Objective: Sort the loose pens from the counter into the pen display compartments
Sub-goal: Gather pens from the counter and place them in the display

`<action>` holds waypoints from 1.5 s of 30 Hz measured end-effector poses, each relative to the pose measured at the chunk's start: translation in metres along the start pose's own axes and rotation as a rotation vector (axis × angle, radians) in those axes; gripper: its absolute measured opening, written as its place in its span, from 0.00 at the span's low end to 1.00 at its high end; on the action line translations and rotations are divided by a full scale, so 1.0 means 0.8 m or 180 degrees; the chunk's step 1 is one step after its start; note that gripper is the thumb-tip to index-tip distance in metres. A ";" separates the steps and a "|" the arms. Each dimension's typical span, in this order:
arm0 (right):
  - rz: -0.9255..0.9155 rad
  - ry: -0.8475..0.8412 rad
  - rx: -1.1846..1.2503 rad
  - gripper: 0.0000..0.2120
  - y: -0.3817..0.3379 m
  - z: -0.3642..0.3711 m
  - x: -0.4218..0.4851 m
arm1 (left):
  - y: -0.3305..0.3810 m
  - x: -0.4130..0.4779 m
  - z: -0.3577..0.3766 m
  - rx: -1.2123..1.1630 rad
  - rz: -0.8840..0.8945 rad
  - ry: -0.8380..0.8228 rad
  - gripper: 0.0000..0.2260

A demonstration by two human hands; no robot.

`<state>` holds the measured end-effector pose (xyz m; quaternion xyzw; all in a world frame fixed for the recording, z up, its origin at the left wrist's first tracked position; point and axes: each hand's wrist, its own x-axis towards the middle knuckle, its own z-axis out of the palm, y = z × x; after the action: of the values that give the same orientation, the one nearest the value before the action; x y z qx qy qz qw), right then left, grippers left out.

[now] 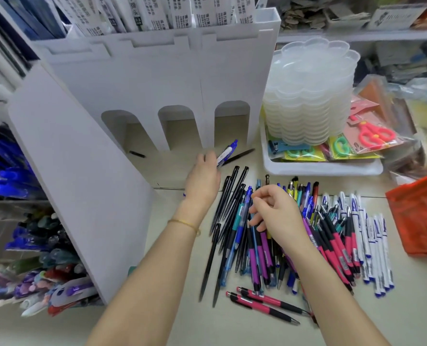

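A heap of loose pens (315, 236) lies on the counter: black, blue, pink-and-black, purple and white ones. My left hand (202, 178) grips a white-and-blue pen (227, 153), its tip pointing toward the white pen display (157, 83) with three arched openings at its base. My right hand (275, 211) hovers over the left part of the heap with fingers loosely curled, fingertips among the blue and black pens; I cannot tell whether it holds one. Two pink-and-black pens (262, 305) lie apart near the front.
A white tray (320, 166) with a stack of clear plastic palettes (310, 96) and packaged scissors (372, 136) stands at the right. An orange bag (422, 216) sits far right. Filled pen compartments (32, 258) line the left. A black pen (240, 156) lies by the display.
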<state>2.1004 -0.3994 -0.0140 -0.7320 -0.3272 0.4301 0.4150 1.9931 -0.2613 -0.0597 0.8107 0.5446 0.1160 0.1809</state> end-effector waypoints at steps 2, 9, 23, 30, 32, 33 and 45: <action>0.0015 0.0038 -0.0051 0.07 0.001 -0.005 0.000 | 0.002 0.028 0.018 0.0222 0.0210 -0.0169 0.10; 0.0020 0.0153 -0.0118 0.08 0.007 -0.021 -0.001 | -0.002 0.046 0.037 0.0411 0.0024 -0.0594 0.12; -0.1145 -0.0243 -0.3645 0.19 -0.006 0.054 0.114 | -0.016 -0.165 0.009 -0.1083 -0.1275 -0.0914 0.21; -0.0958 -0.0785 -0.3906 0.19 0.011 0.064 0.133 | -0.010 -0.209 0.026 -0.0986 -0.1126 -0.0761 0.28; -0.1169 -0.0836 -0.3891 0.18 0.015 0.064 0.122 | -0.012 -0.214 0.026 -0.1064 -0.1115 -0.0615 0.26; -0.1259 -0.0883 -0.3899 0.18 0.018 0.063 0.115 | -0.013 -0.215 0.026 -0.1102 -0.1125 -0.0537 0.26; -0.1949 -0.1089 -0.4120 0.16 0.044 0.057 0.063 | -0.043 -0.209 0.015 -0.0804 -0.0852 -0.0088 0.31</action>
<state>2.0842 -0.3580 -0.0763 -0.6290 -0.7655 0.1239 -0.0555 1.9052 -0.4065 -0.0832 0.7034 0.6262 0.1472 0.3025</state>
